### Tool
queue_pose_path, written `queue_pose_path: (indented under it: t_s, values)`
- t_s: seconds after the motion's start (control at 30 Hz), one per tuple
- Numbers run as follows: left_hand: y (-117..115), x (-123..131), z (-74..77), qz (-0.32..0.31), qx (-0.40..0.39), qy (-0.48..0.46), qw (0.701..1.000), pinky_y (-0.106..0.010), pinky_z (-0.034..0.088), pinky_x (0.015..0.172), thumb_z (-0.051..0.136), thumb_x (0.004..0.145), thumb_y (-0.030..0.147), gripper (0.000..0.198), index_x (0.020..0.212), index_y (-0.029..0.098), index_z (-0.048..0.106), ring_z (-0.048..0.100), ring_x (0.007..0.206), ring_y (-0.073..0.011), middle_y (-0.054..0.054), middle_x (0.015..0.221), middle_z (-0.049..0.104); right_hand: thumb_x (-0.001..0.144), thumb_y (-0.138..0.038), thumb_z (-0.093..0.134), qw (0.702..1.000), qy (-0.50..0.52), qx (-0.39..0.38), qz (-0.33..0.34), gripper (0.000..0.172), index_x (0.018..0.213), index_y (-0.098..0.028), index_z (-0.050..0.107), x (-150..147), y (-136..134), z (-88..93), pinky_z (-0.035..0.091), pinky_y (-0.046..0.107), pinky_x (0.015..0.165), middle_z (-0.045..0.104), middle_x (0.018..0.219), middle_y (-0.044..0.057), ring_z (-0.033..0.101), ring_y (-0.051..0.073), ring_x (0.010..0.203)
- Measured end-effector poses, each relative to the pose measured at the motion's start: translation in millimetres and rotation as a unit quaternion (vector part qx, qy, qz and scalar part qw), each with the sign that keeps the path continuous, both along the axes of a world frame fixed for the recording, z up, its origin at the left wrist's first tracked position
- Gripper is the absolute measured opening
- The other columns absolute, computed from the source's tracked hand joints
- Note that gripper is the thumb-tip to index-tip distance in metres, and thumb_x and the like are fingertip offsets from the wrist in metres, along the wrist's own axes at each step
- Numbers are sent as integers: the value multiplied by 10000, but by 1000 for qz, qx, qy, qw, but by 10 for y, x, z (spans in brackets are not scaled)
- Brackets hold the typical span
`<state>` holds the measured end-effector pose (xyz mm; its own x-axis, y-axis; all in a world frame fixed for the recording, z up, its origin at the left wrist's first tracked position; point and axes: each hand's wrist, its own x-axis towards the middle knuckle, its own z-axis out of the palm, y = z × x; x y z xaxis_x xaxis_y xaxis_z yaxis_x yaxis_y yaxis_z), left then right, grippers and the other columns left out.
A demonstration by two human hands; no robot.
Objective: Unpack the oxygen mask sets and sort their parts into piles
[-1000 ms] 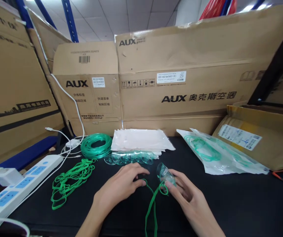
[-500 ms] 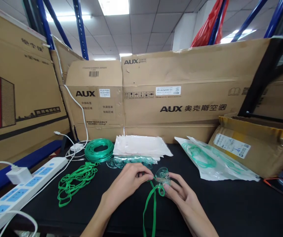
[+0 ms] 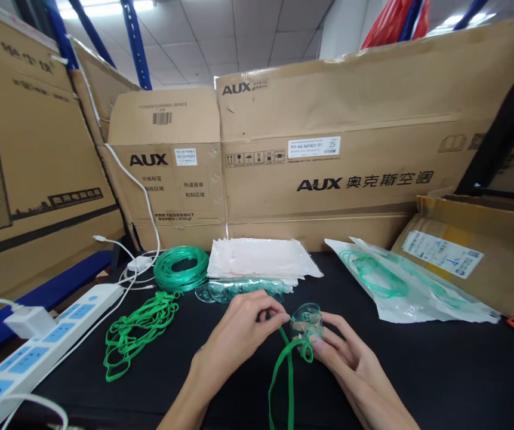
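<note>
My right hand (image 3: 355, 364) holds a small clear, green-tinted plastic mask (image 3: 307, 319) from its right side, thumb in front and fingers behind. A flat green elastic strap (image 3: 290, 382) is looped at the mask's lower edge and hangs down toward me. At the mask's left side, my left hand (image 3: 248, 328) has thumb and forefinger pinched on part of the strap. The fingertips hide the exact spot where strap and mask meet. Behind my left hand lies a row of similar clear masks (image 3: 234, 289).
Left of my hands lie a tangle of green elastic straps (image 3: 142, 328), a green tubing coil (image 3: 165, 272) and a white power strip (image 3: 75, 322). White pouches (image 3: 261, 257) are stacked behind. Pouches with green tubing (image 3: 373, 278) and a cardboard box (image 3: 502, 263) stand right.
The camera has tilted down and come a little closer. In the picture, both hands and the mask sit slightly farther right. The grips look the same.
</note>
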<state>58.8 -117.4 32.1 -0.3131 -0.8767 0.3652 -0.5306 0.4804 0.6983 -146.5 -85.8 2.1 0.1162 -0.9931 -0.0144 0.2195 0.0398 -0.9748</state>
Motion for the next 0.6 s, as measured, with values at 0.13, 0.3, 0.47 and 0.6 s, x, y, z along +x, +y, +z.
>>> queue_pose_path:
  t_s: [0.13, 0.3, 0.47, 0.6]
  values:
    - [-9, 2, 12, -6, 6, -4, 1000, -224, 386, 689, 646, 970, 311, 132, 913, 247, 747, 530, 719, -116, 38, 812, 619, 786, -486, 827, 1000, -2, 1, -6, 477, 1159, -288, 607, 9, 26, 43, 484, 364, 1007, 766, 1140, 61, 710, 253, 1058]
    - [-31, 17, 10, -7, 20, -4, 1000, -232, 399, 705, 619, 982, 317, 157, 909, 236, 731, 545, 737, -127, 26, 815, 609, 790, -487, 822, 1000, -10, 11, 9, 463, 1146, -281, 612, 8, 15, 61, 482, 417, 1018, 766, 1119, 73, 708, 272, 1059]
    - [-43, -2, 1, 3, 3, -12, 1000, -238, 395, 698, 614, 983, 327, 165, 915, 235, 733, 544, 727, -128, 25, 809, 621, 766, -487, 837, 1000, -10, 11, -11, 508, 1184, -285, 630, 41, 30, 75, 464, 463, 1053, 766, 1123, 81, 701, 291, 1078]
    - [-44, 7, 6, 13, -13, -21, 1000, -251, 392, 698, 622, 973, 321, 168, 904, 223, 740, 537, 713, -133, 23, 797, 639, 756, -479, 852, 1000, -20, 9, -3, 509, 1179, -289, 642, 24, 21, 55, 443, 456, 1090, 773, 1129, 75, 700, 281, 1098]
